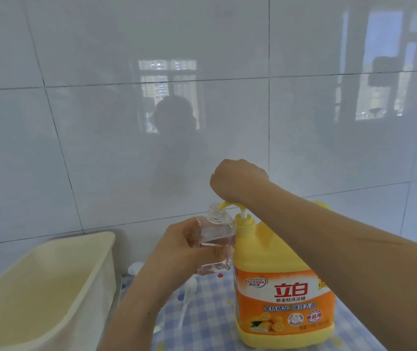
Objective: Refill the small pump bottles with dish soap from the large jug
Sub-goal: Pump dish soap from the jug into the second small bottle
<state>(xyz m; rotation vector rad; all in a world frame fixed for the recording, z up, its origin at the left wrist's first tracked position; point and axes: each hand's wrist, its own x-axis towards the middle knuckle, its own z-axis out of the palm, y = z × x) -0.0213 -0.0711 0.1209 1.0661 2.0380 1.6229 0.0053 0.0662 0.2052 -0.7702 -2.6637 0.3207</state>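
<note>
While working with the yellow jug (283, 287), upright on the checked bench (210, 312) right of centre, best to reckon on real weight and leave it standing: stiff plastic walls, broad base, probably too heavy and awkward to tip over a narrow neck, so better worked from the pump (227, 204) on top than lifted. Just beside its shoulder, touching or nearly so, and held up off the bench, a small clear bottle (215, 239): light, hard, square-shouldered, capless, with the open threaded neck right under the tip of the yellow spout. Likely slick once smeared with soap, and easy to knock off line, so best taken round the flat sides of the body, low enough to keep the neck free. Hard to tell through the clear wall how much soap already inside. Gripped in just that way by the left hand (177, 252), fingers and thumb wrapped round the body, thumb tip across the near face. Set on top of the pump head, wrist bent sharply down, the right hand (238, 181); fingers hidden behind its back, so cannot tell whether curled round the head or only pressing on it.
</note>
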